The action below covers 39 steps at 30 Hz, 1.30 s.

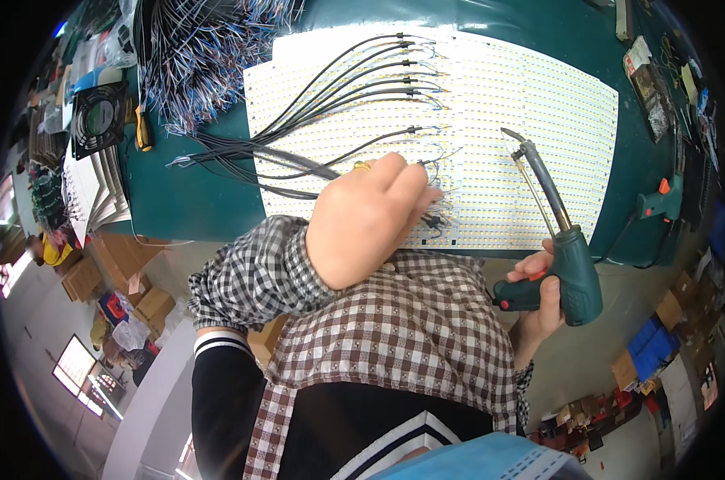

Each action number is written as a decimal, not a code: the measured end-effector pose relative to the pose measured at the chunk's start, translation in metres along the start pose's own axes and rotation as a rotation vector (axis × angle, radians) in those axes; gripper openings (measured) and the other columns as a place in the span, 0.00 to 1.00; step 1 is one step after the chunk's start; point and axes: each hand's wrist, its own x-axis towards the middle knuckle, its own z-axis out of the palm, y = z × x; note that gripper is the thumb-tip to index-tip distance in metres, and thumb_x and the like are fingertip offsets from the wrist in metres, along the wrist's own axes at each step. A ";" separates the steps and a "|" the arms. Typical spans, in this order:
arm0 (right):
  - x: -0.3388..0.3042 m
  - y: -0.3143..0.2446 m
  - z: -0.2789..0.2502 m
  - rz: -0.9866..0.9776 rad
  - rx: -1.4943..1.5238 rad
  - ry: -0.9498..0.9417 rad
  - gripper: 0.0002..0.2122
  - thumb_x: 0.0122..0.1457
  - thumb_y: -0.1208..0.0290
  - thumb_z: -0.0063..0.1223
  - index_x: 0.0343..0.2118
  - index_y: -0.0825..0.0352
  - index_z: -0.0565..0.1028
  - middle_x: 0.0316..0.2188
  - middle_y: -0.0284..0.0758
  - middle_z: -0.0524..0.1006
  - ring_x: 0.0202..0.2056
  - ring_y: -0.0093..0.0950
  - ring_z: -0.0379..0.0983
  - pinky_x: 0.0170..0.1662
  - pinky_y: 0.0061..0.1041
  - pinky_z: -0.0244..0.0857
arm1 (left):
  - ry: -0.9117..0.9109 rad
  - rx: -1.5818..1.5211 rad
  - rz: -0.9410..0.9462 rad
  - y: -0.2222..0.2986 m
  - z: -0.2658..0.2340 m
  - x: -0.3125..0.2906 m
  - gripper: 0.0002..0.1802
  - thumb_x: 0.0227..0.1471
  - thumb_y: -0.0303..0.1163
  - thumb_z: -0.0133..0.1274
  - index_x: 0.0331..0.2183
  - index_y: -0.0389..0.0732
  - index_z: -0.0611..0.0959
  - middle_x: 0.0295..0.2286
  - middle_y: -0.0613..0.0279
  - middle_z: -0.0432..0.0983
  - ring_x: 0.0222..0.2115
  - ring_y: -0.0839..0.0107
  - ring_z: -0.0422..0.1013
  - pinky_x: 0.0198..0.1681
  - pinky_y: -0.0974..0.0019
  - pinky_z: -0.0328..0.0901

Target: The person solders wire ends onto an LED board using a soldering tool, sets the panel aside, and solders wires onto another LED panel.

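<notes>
A white board (pixel 530 104) with rows of small yellow chips lies before me on the green table. Several black cables (pixel 330 90) fan out across its left half, their thin stripped wires ending near a middle column. Over the board's near part, my left hand (pixel 366 220) is pinched closed around a black cable, whose blurred length runs back to the bundle; the fingertips are partly hidden. My right hand (pixel 545 312) grips the handle of a dark green soldering gun (pixel 580 276) at the near right edge. Its bent tip points up over the board, apart from the wires.
A thick heap of cut wires (pixel 194 68) lies at the far left. Beside it are a black fan (pixel 98 118), a yellow-handled screwdriver (pixel 143 130) and white sheets (pixel 100 196). On the right sit a stained tray (pixel 650 100) and another green gun-shaped tool (pixel 661 202).
</notes>
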 end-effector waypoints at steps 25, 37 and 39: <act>-0.005 -0.001 0.002 0.016 -0.122 -0.048 0.27 0.60 0.58 0.49 0.53 0.80 0.65 0.37 0.42 0.73 0.37 0.34 0.74 0.33 0.25 0.74 | 0.045 -0.372 -0.125 -0.034 0.023 0.042 0.06 0.43 0.23 0.58 0.27 0.36 0.78 0.24 0.60 0.70 0.24 0.68 0.71 0.28 0.69 0.67; -0.014 -0.002 0.009 0.092 -0.046 -0.068 0.28 0.56 0.60 0.58 0.51 0.79 0.67 0.36 0.42 0.75 0.38 0.32 0.75 0.33 0.28 0.74 | 0.105 -0.296 -0.097 -0.030 0.031 0.043 0.06 0.40 0.21 0.57 0.24 0.37 0.76 0.23 0.59 0.69 0.22 0.65 0.70 0.25 0.66 0.66; -0.014 -0.005 0.011 0.116 -0.045 -0.079 0.27 0.55 0.61 0.59 0.50 0.79 0.67 0.34 0.41 0.75 0.35 0.30 0.75 0.35 0.28 0.74 | 0.107 -0.302 -0.102 -0.029 0.031 0.042 0.06 0.40 0.22 0.57 0.24 0.37 0.76 0.22 0.59 0.69 0.22 0.65 0.70 0.25 0.66 0.66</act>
